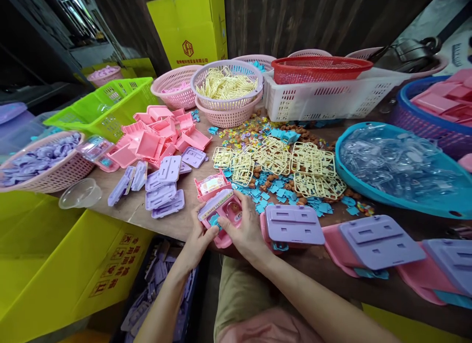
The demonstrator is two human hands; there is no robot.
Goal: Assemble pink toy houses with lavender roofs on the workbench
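Between my two hands is a pink and purple toy pet house [221, 210] with a "HAPPY PET HOUSE" strip along its top edge. My left hand [199, 230] grips its left side, the thumb near a small blue piece [215, 221]. My right hand [245, 227] wraps its right side, the thumb pressed on the front. A small brown figure shows inside the right half. Just behind it sits a pink open part [212, 183] with a printed piece in it. Purple flat panels [165, 195] lie to the left, and a purple-topped pink house [294, 225] stands to the right.
Cream frames [276, 156] and small blue pieces [317, 204] cover the middle of the table. Pink shells [158, 136] are heaped at left. A blue basin [391, 205] of clear parts stands right. Baskets [228, 118] line the back. A yellow carton [73, 264] is at lower left.
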